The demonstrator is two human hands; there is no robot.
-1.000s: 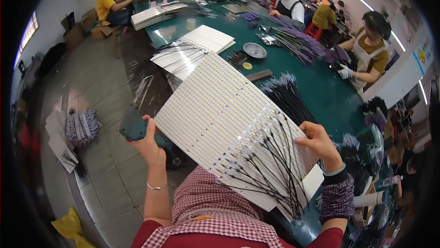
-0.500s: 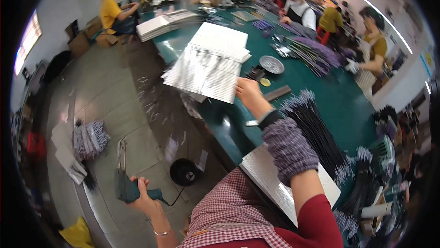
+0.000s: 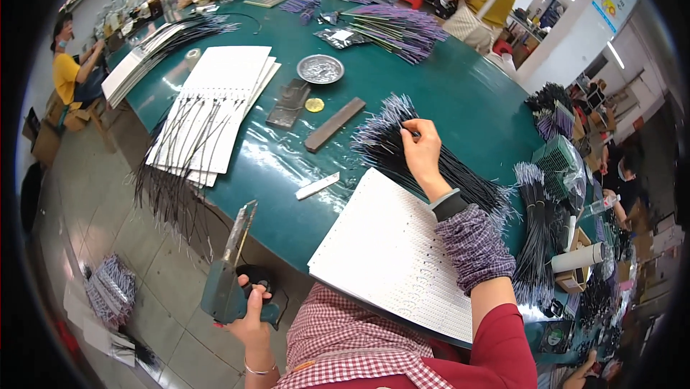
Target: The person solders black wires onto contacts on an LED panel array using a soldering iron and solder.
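Note:
My left hand (image 3: 250, 315) is wrapped round the grip of a dark green soldering gun (image 3: 222, 290), its long metal tip pointing up beside the table edge. A cord trails from its handle. My right hand (image 3: 422, 148) is over a bundle of black wires (image 3: 471, 177) with pale purple ends, thumb and fingers closed on wires near the far end. In front of me a white circuit-board panel (image 3: 381, 238) with rows of small pads lies at the table's near edge. To its left, a stack of white panels (image 3: 226, 76) has black wires hanging over the edge.
On the green table (image 3: 460, 94) are a metal dish (image 3: 320, 69), a brown bar (image 3: 335, 124), a metal block (image 3: 289, 104), a yellow disc (image 3: 314, 105) and a white strip (image 3: 317, 186). Purple wire bundles (image 3: 402, 30) lie farther back. More black wires (image 3: 532, 245) are at right. Several people sit or stand around.
My right hand has let go of the white panel, now on the stack at left, and moved to the black wire bundle. The soldering gun has come nearer the table. The view has swung right.

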